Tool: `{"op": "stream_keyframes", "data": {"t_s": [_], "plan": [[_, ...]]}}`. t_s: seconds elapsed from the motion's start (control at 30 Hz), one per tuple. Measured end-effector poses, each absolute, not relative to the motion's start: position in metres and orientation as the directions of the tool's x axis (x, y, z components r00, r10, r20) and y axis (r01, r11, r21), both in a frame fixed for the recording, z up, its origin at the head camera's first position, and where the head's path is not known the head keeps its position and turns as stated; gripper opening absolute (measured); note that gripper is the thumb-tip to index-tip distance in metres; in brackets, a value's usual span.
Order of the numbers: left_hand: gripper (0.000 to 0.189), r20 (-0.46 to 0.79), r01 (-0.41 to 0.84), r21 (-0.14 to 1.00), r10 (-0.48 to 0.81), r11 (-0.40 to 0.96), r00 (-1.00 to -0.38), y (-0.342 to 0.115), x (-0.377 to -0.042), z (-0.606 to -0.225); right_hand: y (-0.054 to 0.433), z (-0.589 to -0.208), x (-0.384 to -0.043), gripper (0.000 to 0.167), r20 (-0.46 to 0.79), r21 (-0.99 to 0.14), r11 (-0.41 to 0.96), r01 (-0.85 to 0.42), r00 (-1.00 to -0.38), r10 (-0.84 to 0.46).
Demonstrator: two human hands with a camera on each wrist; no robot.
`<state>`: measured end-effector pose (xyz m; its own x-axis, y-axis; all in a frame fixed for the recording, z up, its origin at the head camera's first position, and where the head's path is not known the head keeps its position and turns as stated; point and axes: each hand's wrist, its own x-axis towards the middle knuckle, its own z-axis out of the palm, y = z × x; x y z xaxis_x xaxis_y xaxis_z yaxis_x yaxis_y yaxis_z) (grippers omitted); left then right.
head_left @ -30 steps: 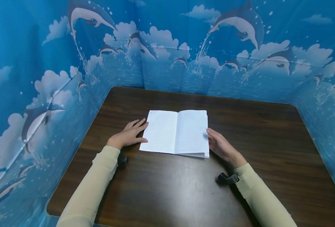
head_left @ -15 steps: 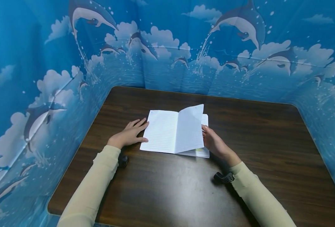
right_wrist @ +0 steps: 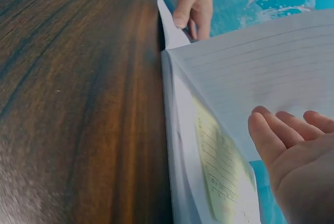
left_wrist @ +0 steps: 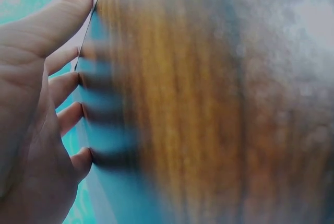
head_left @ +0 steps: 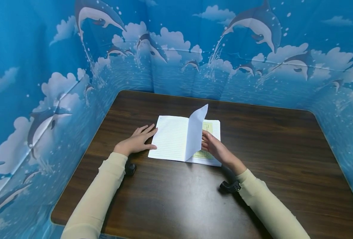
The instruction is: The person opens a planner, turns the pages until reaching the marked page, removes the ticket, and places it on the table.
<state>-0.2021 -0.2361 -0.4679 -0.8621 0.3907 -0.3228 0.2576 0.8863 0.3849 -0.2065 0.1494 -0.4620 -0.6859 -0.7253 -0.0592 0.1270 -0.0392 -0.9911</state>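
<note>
An open lined notebook (head_left: 170, 137) lies on the brown wooden table, one page (head_left: 195, 131) standing raised near the spine. Under that page, a yellow slip of paper (right_wrist: 219, 166) with dark lines and writing shows on the right-hand side. My left hand (head_left: 136, 141) rests on the table with spread fingers, its fingertips and thumb at the notebook's left edge. On the other side, my right hand (head_left: 216, 147) touches the raised page's right face with extended fingers; in the right wrist view the fingers (right_wrist: 271, 135) lie against the lined sheet.
The dark wood table (head_left: 176, 199) has rounded corners. A blue curtain (head_left: 176, 76) printed with dolphins and clouds surrounds its back and sides. Dark straps sit at both wrists, with a black wrist device (head_left: 228, 187) under the right one.
The right page has lifted and swung left toward the spine, my right hand moving left with it. The yellow slip beneath has come into view. My left hand stays in place.
</note>
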Motion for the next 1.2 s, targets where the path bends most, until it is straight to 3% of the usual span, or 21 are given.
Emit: {"op": "stream_keyframes", "data": {"t_s": [0.1,0.37,0.57,0.8,1.2], "plan": [[0.086,-0.325,0.255,0.392,0.392,0.884,-0.861,-0.238,-0.203,-0.468,0.144,-0.462,-0.205,0.068,-0.044,-0.996,-0.021,0.086,-0.689,-0.724],[0.078,-0.304,0.264,0.381,0.39,0.886,-0.869,-0.242,-0.2,-0.469,0.126,-0.464,-0.198,0.061,-0.053,-0.96,0.231,-0.157,-0.71,-0.702],[0.075,-0.303,0.251,0.393,0.382,0.885,-0.873,-0.247,-0.199,-0.468,0.116,-0.469,-0.198,0.059,-0.05,-0.907,0.337,-0.253,-0.729,-0.683],[0.068,-0.248,0.197,0.47,0.343,0.861,-0.906,-0.259,-0.195,-0.459,0.107,-0.472,-0.198,0.064,0.003,-0.853,0.361,-0.376,-0.697,-0.717],[0.052,-0.053,0.233,0.386,0.273,0.893,-0.961,-0.261,-0.199,-0.444,0.09,-0.475,-0.199,0.069,-0.079,-0.743,0.469,-0.478,-0.633,-0.77]]}}
